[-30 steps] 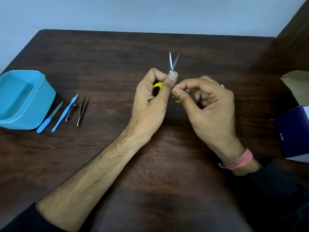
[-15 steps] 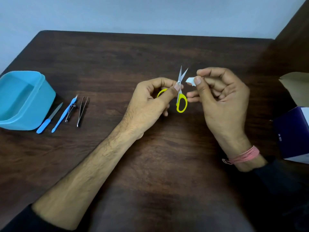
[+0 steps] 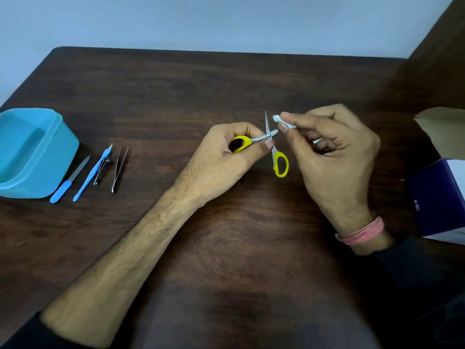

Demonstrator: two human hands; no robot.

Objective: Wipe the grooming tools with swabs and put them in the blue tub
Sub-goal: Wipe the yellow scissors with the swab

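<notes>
My left hand (image 3: pixel 226 157) grips one yellow loop of small scissors (image 3: pixel 279 163), whose blades stand spread wide open at mid-table. My right hand (image 3: pixel 329 152) pinches a white swab (image 3: pixel 278 119) between thumb and forefinger, right beside the upright blade. The blue tub (image 3: pixel 63 137) sits at the far left with nothing visible inside. Beside it lie a blue-handled nail file (image 3: pixel 69 180), a blue-handled pusher (image 3: pixel 93 172) with a small clipper (image 3: pixel 102 170) against it, and steel tweezers (image 3: pixel 120 168).
A dark blue and white box (image 3: pixel 437 200) stands at the right edge, with a brown cardboard flap (image 3: pixel 442 132) behind it. The dark wooden table (image 3: pixel 176 91) ends at a pale wall at the back.
The scissors have opened much wider and tilted, one loop now hanging free. My right hand lifted away from the handles and brought the swab up beside the blade.
</notes>
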